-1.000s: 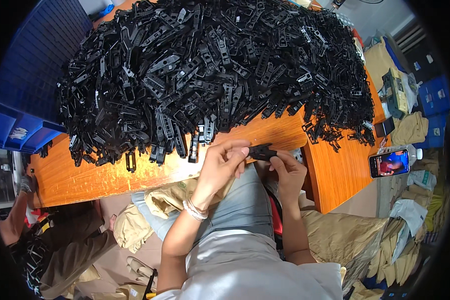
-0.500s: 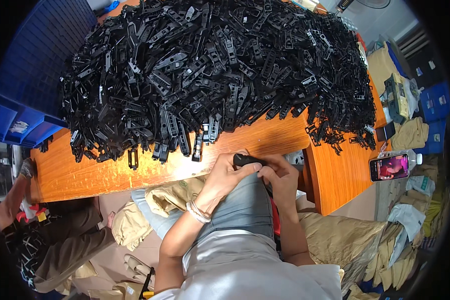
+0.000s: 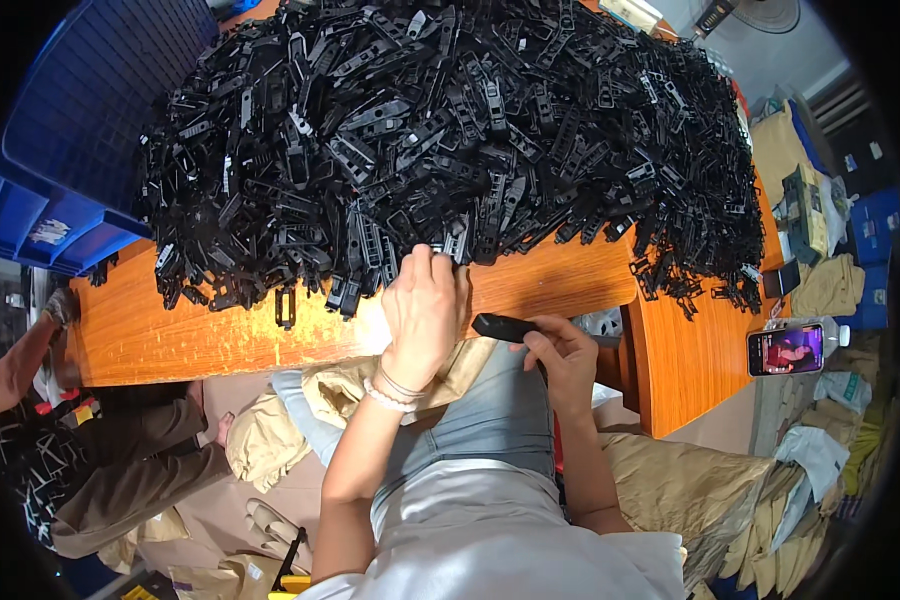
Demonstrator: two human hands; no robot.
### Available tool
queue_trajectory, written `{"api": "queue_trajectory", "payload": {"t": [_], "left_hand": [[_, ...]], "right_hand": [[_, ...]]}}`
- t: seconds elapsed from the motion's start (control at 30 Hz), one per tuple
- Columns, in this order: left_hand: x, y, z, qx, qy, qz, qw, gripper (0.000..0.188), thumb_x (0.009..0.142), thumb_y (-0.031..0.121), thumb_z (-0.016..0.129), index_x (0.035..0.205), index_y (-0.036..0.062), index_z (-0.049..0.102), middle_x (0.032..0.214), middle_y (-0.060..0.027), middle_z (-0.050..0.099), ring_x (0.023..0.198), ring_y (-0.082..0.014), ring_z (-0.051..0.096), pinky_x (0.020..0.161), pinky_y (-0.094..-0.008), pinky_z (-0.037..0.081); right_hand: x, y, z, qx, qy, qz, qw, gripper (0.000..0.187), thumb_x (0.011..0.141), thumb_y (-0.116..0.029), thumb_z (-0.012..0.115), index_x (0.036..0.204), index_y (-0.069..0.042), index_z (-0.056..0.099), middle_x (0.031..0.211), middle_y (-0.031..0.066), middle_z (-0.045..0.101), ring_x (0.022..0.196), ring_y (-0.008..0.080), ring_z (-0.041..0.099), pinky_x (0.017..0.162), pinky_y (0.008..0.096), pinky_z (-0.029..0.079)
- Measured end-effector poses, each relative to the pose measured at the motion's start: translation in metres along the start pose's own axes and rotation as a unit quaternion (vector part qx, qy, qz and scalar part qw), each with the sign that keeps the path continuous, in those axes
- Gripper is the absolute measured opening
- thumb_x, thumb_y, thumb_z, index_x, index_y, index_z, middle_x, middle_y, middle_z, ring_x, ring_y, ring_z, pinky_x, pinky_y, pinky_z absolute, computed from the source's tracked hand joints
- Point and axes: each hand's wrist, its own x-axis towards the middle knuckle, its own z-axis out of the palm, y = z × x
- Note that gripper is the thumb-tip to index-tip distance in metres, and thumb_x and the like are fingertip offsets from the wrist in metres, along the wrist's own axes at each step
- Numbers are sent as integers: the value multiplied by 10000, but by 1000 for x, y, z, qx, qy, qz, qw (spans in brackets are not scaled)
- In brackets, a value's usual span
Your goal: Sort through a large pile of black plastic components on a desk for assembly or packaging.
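My right hand (image 3: 562, 362) is closed on a smooth, long black plastic piece (image 3: 503, 328), held between thumb and fingers above my lap by the table edge. The piece points left. My left hand (image 3: 420, 308) reaches over the table to the front of a large heap of black plastic parts (image 3: 370, 130). Its fingers are bent together, and their tips are hidden among the nearest parts, so what they grip cannot be made out. Many heap parts are narrow, with slots and openings. One slotted frame (image 3: 286, 308) lies apart, left of my left hand.
Blue plastic crates (image 3: 90, 120) stand at the left of the wooden table (image 3: 210, 350). A lit phone (image 3: 785, 350) leans against a clear bottle at the right. Tan bags (image 3: 670, 490) lie on both sides of my legs. Another person's arm (image 3: 20, 360) shows at far left.
My left hand has left the black piece and moved forward to the heap's front edge. My right hand keeps the piece. The whole view has shifted slightly.
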Motion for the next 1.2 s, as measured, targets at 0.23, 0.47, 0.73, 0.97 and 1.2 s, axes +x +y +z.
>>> {"api": "queue_trajectory", "payload": {"t": [0.23, 0.47, 0.73, 0.97, 1.2], "left_hand": [[1, -2, 6, 74, -1, 20, 997, 113, 676, 25, 570, 706, 38, 461, 733, -98, 426, 690, -242, 506, 551, -326, 459], [-10, -8, -14, -238, 59, -77, 966, 230, 642, -46, 614, 837, 3, 502, 854, -128, 504, 757, -224, 528, 619, -297, 428], [-26, -24, -23, -578, 40, -252, 775, 72, 853, 44, 549, 907, 26, 506, 823, -47, 609, 684, -48, 515, 620, -184, 412], [-27, -14, -24, -592, -88, -307, 740, 57, 830, 57, 606, 857, 15, 579, 748, 12, 587, 645, -22, 499, 607, -172, 401], [-33, -5, -23, -542, -141, -231, 796, 125, 799, 65, 635, 876, -32, 648, 741, -28, 632, 615, -33, 523, 555, -165, 413]], "right_hand": [[2, 3, 2, 12, -8, 13, 1000, 192, 785, 25, 599, 958, 95, 556, 844, 130, 624, 737, 136, 604, 622, 221, 474], [10, 5, 7, -17, -28, -2, 999, 195, 763, 53, 601, 952, 82, 559, 853, 97, 615, 758, 128, 602, 709, 230, 483], [18, 1, 9, -165, -128, -67, 976, 197, 742, 106, 585, 932, 57, 577, 888, 70, 578, 813, 120, 583, 719, 222, 484], [13, -1, 10, -92, -223, -76, 968, 196, 733, 127, 565, 926, 95, 577, 927, 126, 557, 841, 183, 592, 762, 281, 516], [5, -8, 16, -44, -170, -112, 978, 196, 757, 108, 553, 952, 105, 573, 958, 170, 550, 865, 219, 596, 725, 308, 535]]}}
